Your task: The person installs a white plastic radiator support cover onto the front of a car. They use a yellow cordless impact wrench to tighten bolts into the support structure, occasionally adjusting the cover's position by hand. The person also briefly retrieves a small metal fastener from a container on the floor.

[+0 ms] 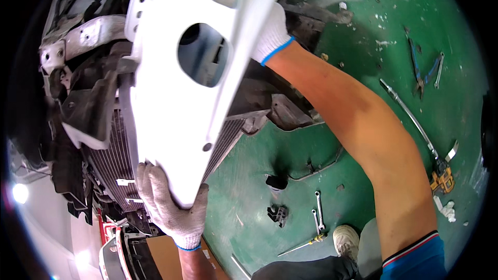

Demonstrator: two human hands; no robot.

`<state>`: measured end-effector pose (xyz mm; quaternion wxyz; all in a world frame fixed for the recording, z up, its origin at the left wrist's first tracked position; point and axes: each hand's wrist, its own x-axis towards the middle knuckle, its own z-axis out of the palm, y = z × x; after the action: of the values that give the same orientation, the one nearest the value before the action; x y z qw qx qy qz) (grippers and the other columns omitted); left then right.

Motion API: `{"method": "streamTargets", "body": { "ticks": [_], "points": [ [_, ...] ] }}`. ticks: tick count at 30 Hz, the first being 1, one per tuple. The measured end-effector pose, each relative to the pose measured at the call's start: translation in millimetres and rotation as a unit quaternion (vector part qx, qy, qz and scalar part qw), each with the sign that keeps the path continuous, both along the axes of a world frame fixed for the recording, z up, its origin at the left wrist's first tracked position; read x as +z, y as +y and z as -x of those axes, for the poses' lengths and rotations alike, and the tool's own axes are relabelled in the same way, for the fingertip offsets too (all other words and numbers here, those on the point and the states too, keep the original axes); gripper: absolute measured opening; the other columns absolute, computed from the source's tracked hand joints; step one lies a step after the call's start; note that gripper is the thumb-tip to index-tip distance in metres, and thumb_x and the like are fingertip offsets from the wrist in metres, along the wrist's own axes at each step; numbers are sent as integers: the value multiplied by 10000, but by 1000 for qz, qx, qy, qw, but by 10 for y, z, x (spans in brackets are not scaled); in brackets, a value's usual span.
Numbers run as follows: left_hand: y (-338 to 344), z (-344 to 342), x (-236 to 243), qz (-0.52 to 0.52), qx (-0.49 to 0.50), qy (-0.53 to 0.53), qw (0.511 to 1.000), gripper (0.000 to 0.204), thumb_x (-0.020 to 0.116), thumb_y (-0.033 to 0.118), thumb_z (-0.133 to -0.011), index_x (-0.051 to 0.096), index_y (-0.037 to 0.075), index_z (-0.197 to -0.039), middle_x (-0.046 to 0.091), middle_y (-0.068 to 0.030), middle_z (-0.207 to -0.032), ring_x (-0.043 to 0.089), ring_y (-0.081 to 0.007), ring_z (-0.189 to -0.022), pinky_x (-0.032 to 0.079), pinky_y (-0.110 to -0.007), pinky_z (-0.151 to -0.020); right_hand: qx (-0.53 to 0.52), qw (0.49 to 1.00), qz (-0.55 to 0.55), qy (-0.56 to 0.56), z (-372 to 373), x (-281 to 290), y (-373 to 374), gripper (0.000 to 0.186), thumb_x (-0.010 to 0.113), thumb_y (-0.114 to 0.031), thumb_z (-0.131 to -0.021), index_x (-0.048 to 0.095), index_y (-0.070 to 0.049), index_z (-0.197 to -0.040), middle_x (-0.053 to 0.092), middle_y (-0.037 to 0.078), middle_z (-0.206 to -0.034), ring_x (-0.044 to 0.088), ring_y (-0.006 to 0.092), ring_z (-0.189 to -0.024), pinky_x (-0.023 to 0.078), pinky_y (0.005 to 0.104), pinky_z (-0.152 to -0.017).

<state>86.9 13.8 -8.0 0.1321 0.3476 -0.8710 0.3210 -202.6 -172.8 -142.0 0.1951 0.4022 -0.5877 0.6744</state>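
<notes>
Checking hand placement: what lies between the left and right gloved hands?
The white car-body panel lies between the left hand and right hand; the head view shows it.

Left hand [170, 203] gripping white panel [174, 114], green floor [241, 176]

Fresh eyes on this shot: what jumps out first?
The big white panel, upper centre-left, with the gloved left hand around its lower end and the gloved right hand partly hidden behind its upper right edge. Next, the green floor across the right, where blue-handled pliers lie toward the far side.
</notes>
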Motion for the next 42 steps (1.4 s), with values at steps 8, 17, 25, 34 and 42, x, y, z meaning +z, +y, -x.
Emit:
{"method": "streamTargets", "body": {
  "ticks": [8, 17, 25, 34, 42],
  "points": [
    [-1, 4, 28, -19, -21, -2, 1000, 950, 852, 213, -693, 437, 70, -1536, 439, -267, -1519, 441, -474, -1407, 406, -559, -1132, 5, 999, -49, 8, -43, -62, -95, 210, 679, -231, -809, 699, -109, -978, 727, 85, -839, 735, 291, -771, 572, 413, -612],
    [35, 82, 36, 6, -25, -25, 999, 865, 846, 319, -760, 469, 64, -1496, 485, -256, -1464, 475, -486, -1363, 416, -589, -1106, 14, 996, -87, 3, -45, -237, -47, 344, 684, -314, -828, 676, -106, -1102, 727, 82, -867, 730, 289, -808, 574, 403, -644],
    [-2, 28, 45, 7, -30, -18, 999, 860, 848, 309, -747, 482, 64, -1486, 506, -245, -1440, 481, -483, -1355, 426, -596, -1093, 35, 995, -86, -26, -89, -236, -122, 370, 659, -340, -866, 673, -166, -1192, 729, 58, -923, 728, 275, -861, 570, 393, -664],
    [-11, 50, 28, 7, -33, 2, 999, 914, 837, 225, -704, 457, 64, -1520, 501, -259, -1453, 481, -472, -1366, 427, -571, -1108, 59, 998, -30, -1, -110, -10, 54, 200, 636, -237, -863, 684, -126, -1022, 719, 89, -929, 717, 301, -791, 565, 427, -628],
    [30, -29, -73, 7, 20, 24, 999, 902, 786, 171, -697, 451, 38, -1524, 472, -224, -1526, 456, -413, -1413, 358, -525, -1178, 58, 996, -71, -22, -51, -23, 191, 169, 631, -121, -847, 652, -37, -992, 692, 102, -828, 720, 285, -698, 550, 413, -527]
  ]
}}
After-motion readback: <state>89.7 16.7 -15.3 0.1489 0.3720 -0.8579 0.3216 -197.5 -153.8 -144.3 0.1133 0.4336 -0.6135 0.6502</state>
